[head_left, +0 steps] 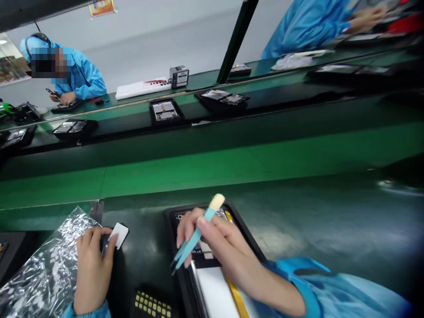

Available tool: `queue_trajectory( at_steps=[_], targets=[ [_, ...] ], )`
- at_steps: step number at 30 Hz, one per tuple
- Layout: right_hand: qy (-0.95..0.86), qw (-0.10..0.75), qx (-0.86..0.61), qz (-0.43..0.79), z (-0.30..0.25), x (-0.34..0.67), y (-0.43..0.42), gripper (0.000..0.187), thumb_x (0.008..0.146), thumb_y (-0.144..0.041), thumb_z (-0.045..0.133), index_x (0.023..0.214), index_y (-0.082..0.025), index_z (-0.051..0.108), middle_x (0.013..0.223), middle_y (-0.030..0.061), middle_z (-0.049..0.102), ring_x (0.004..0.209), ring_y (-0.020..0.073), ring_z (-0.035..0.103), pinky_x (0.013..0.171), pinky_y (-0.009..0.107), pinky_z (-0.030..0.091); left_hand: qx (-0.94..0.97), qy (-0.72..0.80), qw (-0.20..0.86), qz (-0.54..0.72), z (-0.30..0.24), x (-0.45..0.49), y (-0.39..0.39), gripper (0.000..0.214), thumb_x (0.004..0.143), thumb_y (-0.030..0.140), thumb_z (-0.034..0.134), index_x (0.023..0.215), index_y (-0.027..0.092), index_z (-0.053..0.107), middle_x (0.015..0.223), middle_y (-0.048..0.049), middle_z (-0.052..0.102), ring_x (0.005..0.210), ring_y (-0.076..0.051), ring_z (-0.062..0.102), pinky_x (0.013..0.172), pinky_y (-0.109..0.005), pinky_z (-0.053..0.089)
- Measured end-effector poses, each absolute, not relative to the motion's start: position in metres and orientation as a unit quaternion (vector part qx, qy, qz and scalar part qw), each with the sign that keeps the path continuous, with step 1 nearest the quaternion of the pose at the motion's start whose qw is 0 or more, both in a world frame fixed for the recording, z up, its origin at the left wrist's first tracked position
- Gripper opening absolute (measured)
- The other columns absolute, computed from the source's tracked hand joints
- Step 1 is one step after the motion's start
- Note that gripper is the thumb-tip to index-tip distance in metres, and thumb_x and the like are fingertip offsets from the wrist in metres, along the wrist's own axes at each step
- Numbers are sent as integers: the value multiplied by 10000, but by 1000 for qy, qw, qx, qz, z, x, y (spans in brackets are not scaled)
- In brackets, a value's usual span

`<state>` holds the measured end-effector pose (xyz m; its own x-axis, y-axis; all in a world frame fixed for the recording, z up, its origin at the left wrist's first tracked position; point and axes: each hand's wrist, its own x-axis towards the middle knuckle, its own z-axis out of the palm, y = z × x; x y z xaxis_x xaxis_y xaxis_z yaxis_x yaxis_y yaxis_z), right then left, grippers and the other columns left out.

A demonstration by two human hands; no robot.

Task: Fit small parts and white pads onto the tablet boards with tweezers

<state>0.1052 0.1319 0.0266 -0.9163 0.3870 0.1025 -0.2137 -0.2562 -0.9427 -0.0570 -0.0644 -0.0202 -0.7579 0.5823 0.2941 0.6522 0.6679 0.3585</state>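
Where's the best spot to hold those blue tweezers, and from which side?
Probably the upper middle of the blue tweezers, with a thumb-and-finger pinch from the picture's right, where the right hand holds them. They are slim and slant, pale end up, dark tips down-left, so that grip should leave the tips free.

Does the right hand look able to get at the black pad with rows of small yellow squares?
Probably yes. The right hand holds light-blue tweezers, tips near the left rim of the black rectangular tray; nothing visible blocks the way to the pad.
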Motion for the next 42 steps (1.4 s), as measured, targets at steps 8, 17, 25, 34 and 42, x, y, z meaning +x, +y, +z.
queue_trajectory(
  at_steps=[8,17,25,34,42],
  targets=[
    [-570,221,-58,790,1,103,110,76,911,-267,558,914,-248,485,928,-9,523,774,105,608,772,305,520,-406,-879,95,-232,-19,-41,-50,166,886,390,481,928,254,566,1023,-68,575,946,-269,474,825,-437,372],
    [-704,277,-17,654,4,115,108,218,910,-92,459,982,-291,409,955,25,530,908,167,580,836,403,521,-492,-804,7,-334,-9,-16,-42,64,893,280,513,951,267,534,835,19,623,770,-132,613,681,-230,467],
    [-740,296,-1,604,7,117,107,322,850,3,462,979,-286,399,957,32,527,916,170,601,834,385,563,-497,-794,73,-341,-5,-6,-39,139,916,343,468,1018,263,521,796,31,667,680,-97,666,643,-167,516],
    [-762,283,-15,582,4,117,108,310,851,2,457,970,-276,387,937,40,525,902,181,594,795,387,578,-522,-788,85,-315,-9,-9,-45,109,905,291,480,999,265,531,786,21,676,704,-117,678,643,-184,521],
    [-751,283,-18,597,0,117,106,226,900,-58,425,954,-275,389,914,37,527,878,176,583,793,393,564,-507,-797,82,-319,-9,-6,-44,111,916,321,462,1000,274,517,808,25,664,696,-99,666,595,-161,504]
  ],
)
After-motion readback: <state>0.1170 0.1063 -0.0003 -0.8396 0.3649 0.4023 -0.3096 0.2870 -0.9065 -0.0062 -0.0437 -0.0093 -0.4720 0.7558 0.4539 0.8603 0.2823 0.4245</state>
